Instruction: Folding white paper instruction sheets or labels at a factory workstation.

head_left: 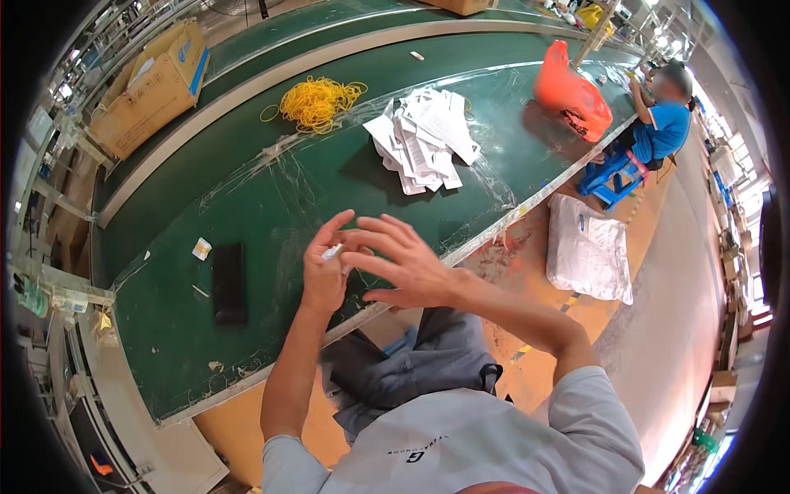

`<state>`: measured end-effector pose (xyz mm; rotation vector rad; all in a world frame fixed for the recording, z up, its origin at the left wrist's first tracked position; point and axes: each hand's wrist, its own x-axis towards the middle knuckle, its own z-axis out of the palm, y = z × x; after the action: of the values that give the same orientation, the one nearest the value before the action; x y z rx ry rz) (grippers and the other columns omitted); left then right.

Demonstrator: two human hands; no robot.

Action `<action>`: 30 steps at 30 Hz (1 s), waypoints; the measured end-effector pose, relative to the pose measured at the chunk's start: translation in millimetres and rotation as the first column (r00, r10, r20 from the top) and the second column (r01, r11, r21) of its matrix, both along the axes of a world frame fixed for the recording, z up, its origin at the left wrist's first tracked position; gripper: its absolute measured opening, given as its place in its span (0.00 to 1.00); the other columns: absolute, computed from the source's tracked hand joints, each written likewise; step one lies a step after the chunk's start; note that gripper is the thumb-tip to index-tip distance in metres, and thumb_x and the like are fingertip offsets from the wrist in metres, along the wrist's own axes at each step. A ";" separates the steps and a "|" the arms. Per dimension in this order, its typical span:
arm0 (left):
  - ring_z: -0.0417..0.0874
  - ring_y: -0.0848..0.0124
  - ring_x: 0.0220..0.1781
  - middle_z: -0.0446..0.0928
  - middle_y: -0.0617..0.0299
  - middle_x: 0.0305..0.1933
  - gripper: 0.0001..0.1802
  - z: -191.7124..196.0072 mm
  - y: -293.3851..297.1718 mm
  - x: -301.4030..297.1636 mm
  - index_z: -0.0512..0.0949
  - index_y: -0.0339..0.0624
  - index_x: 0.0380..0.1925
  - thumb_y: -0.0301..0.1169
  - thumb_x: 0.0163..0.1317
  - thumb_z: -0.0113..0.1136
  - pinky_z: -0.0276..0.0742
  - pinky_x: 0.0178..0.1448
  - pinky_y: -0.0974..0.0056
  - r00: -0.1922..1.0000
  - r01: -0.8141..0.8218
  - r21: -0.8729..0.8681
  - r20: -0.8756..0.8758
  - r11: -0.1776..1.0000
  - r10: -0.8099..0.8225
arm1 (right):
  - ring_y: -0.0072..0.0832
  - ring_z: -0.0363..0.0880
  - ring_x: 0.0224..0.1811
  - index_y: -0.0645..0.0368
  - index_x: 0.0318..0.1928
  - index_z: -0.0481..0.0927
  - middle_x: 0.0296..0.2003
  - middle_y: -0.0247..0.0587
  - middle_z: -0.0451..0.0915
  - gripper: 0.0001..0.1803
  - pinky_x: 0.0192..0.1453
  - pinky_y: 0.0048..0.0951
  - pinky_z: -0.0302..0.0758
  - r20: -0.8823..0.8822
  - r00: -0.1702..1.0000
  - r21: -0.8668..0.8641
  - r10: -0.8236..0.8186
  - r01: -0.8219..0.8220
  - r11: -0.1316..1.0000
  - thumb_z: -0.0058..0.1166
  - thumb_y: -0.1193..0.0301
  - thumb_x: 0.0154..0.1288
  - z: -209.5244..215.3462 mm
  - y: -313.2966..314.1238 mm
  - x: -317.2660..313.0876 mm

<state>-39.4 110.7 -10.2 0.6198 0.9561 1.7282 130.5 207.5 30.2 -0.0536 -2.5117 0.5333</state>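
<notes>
Above the near edge of the green table, my left hand (324,276) is closed round a small white piece (332,252), too small and covered to name. My right hand (405,262) reaches in from the right with its fingers apart and curved, the fingertips close to that piece; whether they touch it I cannot tell. Beyond the hands lies a loose pile of white printed paper slips (428,136). A tangled heap of yellow rubber bands (317,104) sits to its left. Left of my left hand rests a flat black rectangular object (230,284).
The green table (271,230) carries clear film and a small white-and-yellow scrap (202,249). An orange-red plastic bag (568,95) stands at the far right. A cardboard box (156,90) is at the far left. A white sack (588,251) lies on the floor; a person (665,123) sits beyond.
</notes>
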 end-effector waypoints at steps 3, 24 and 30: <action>0.77 0.78 0.29 0.84 0.58 0.40 0.23 10.2 1.5 -8.7 0.75 0.37 0.67 0.20 0.73 0.59 0.79 0.35 0.70 1.000 -0.022 0.017 0.016 1.000 0.022 | 0.49 0.75 0.68 0.50 0.59 0.82 0.63 0.43 0.78 0.34 0.69 0.48 0.75 -0.082 0.989 0.026 -0.122 0.125 0.992 0.78 0.70 0.49 9.7 45.5 43.3; 0.57 0.82 0.16 0.63 0.74 0.19 0.03 15.2 60.2 -11.0 0.81 0.41 0.40 0.28 0.73 0.65 0.54 0.22 0.71 0.985 0.065 0.084 0.157 0.994 -0.078 | 0.53 0.82 0.53 0.57 0.49 0.80 0.47 0.51 0.84 0.18 0.57 0.50 0.78 0.269 0.689 0.041 -0.673 0.690 0.722 0.65 0.62 0.63 -20.9 212.6 70.4; 0.59 0.82 0.16 0.61 0.75 0.17 0.06 11.2 63.8 0.4 0.81 0.42 0.42 0.32 0.74 0.64 0.55 0.22 0.71 0.985 0.146 0.075 0.087 0.986 -0.152 | 0.54 0.85 0.43 0.59 0.40 0.84 0.38 0.50 0.86 0.11 0.48 0.51 0.81 0.133 0.697 0.001 -0.704 0.710 0.704 0.56 0.65 0.69 -29.1 218.8 87.3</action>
<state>-38.9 174.5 1.0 0.6343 0.7695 1.6469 217.8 426.3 1.1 -1.0681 -2.3305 0.2610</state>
